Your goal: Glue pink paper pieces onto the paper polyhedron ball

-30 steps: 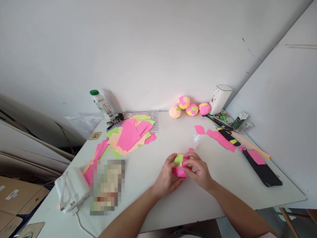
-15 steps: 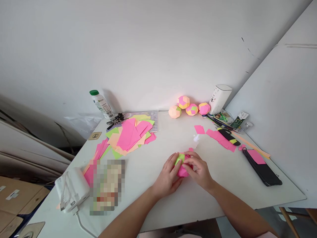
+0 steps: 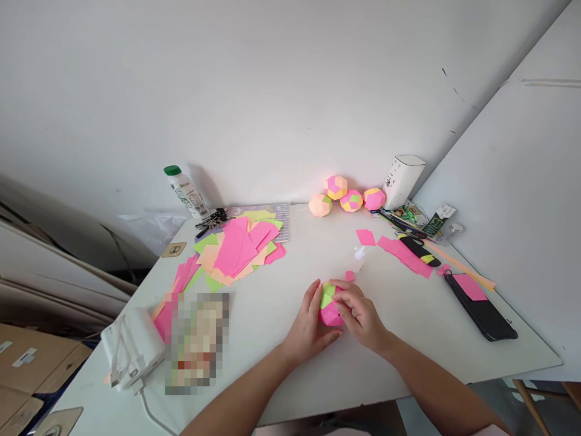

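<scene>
A faceted paper ball (image 3: 330,313), mostly pink with a green patch on top, sits between my two hands near the table's front. My left hand (image 3: 309,327) curls around its left side, the thumb below it. From the right, my right hand (image 3: 363,318) has its fingers on the ball's upper right side, thumb and forefinger close together; whether a small flap is pinched there is too small to tell. Just beyond the hands lies a small pink paper piece (image 3: 350,275). Farther back is a pink paper diamond (image 3: 365,237) beside a whitish glossy spot (image 3: 359,253).
Several finished paper balls (image 3: 336,188) stand against the wall by a white box (image 3: 403,181). Coloured paper strips (image 3: 236,248) pile up at left, near a bottle (image 3: 187,191) and a white power bank (image 3: 140,342). A cutter (image 3: 418,249) and black case (image 3: 481,309) lie at right.
The ball has turned slightly and shifted a little left, baring more of its green patch. My left fingers have drawn back from its top. The small pink piece beyond is now more exposed.
</scene>
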### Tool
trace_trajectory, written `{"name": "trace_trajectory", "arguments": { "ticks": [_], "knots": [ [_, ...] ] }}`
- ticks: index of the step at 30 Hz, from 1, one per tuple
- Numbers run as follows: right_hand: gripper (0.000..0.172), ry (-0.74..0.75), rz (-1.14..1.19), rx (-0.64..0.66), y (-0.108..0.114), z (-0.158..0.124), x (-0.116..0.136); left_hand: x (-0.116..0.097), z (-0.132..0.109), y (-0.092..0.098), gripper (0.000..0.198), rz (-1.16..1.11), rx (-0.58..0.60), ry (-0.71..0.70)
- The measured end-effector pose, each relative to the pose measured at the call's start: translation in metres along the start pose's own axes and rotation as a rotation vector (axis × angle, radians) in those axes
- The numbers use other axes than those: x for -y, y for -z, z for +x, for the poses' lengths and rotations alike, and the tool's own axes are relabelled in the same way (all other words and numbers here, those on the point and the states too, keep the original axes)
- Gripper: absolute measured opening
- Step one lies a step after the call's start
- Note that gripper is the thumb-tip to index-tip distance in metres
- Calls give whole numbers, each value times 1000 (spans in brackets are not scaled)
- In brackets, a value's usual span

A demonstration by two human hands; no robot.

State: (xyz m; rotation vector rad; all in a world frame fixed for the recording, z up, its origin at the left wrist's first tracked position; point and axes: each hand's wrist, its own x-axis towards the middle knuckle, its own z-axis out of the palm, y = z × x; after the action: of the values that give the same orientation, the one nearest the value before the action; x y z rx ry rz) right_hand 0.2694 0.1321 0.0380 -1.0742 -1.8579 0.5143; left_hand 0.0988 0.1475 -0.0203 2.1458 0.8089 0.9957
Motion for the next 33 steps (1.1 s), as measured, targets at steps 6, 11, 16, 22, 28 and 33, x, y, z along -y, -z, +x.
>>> {"name": "trace_trajectory", "arguments": {
  "ticks": [6, 11, 16, 22, 28, 33],
  "knots": [
    [17, 60, -61, -85, -5, 0, -2, -2, 1, 2, 84, 17, -6, 2],
    [17, 87, -63, -124, -2, 0, -5, -5, 4, 7, 84, -47, -15, 38],
    [24, -56, 178, -14, 3, 0, -2, -6, 4, 14, 83, -164, -130, 92],
    [17, 87, 95, -3, 3, 5, 5, 1, 9, 21, 66, -465, -291, 389],
    [17, 47, -40, -196, 6, 7, -2, 1, 12, 25, 53, -538, -301, 456],
    [40, -142, -54, -23, 5, 4, -8, -4, 8, 25, 49, -385, -211, 278]
  ]
}}
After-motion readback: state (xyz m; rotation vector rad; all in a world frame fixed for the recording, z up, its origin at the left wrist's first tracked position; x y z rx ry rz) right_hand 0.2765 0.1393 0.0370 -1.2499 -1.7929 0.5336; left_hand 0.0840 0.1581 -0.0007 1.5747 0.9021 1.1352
